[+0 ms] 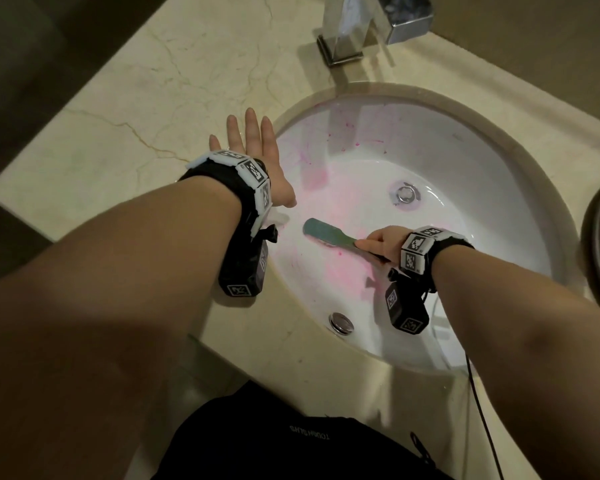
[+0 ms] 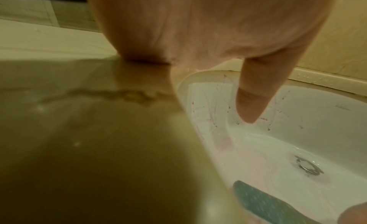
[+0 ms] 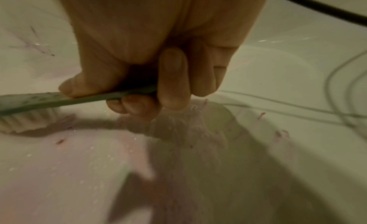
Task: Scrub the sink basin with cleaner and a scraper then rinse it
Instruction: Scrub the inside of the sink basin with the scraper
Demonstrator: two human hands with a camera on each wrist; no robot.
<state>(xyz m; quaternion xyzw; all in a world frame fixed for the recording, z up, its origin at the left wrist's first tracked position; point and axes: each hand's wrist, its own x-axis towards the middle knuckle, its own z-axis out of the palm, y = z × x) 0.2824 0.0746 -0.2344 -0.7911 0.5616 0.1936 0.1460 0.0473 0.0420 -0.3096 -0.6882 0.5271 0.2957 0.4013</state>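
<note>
My left hand (image 1: 253, 157) lies flat on the marble worktop (image 1: 125, 109), fingers straight and slightly spread, holding nothing; its thumb side reaches the rim of the sink basin (image 1: 499, 188), and in the left wrist view the thumb hangs out over the white bowl.

There is one basin, oval and white, smeared with pink cleaner (image 1: 329, 268) across its floor and near wall, with thin purple streaks higher up. I count two metal fittings in it: one drain (image 1: 405, 194) in the bottom and one round overflow cap (image 1: 341, 322) on the near wall.

One scraper (image 1: 328, 234), a teal-backed brush, lies in the bowl with its pale bristles down on the pink film, head pointing left. My right hand (image 1: 383, 244) is curled tightly round its handle, thumb pressed on top, fingers wrapped beneath.

One chrome tap (image 1: 343, 32) stands on the worktop behind the basin.
</note>
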